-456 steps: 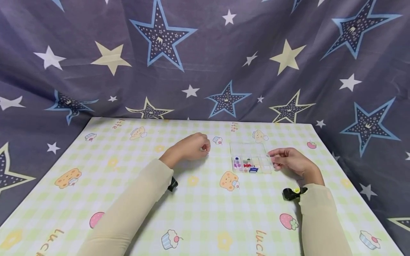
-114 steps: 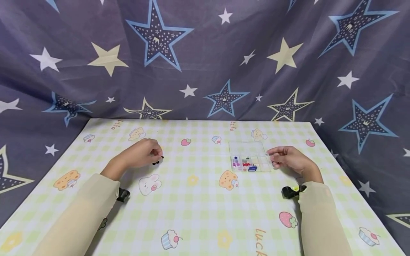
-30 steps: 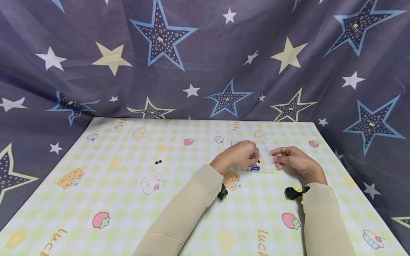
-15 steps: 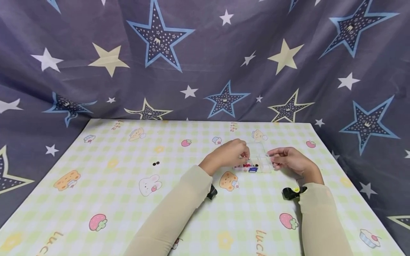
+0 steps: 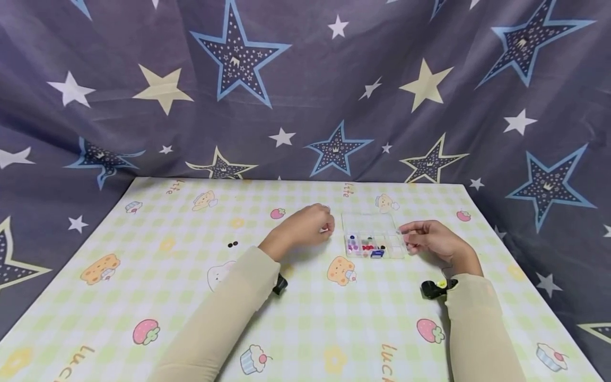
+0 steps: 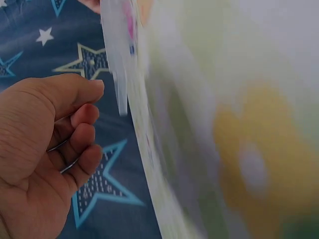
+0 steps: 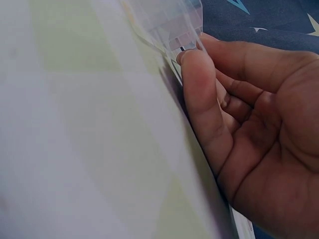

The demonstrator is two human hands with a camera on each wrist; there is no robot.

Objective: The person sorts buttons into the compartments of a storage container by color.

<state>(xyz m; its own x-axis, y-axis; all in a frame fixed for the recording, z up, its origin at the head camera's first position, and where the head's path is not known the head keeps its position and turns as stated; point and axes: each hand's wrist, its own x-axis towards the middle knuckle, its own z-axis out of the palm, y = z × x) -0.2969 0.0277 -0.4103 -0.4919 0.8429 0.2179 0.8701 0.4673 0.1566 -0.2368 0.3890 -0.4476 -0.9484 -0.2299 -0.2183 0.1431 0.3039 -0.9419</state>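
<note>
A clear plastic compartment box [image 5: 394,240] stands with its lid [image 5: 366,223] raised. Small purple, red and blue beads lie in its compartments, with a blue label at the front. A black bead [image 5: 383,247] sits in a compartment right of the red ones. My right hand [image 5: 436,241] pinches the box's right edge between thumb and fingers. Left of the box, my left hand [image 5: 305,225] hovers over the table, apart from it; its fingers are loosely curled with nothing between them in the left wrist view. Two black beads [image 5: 232,244] lie on the table farther left.
A checked cloth [image 5: 305,329] printed with cartoon figures covers the table. Behind it hangs a dark curtain [image 5: 305,69] with stars. Each wrist wears a black camera, one [image 5: 433,289] by the right sleeve.
My left hand has left a black bead in the box and drawn back to the left. Earlier it was at the black beads on the left. My right hand stays at the box edge.
</note>
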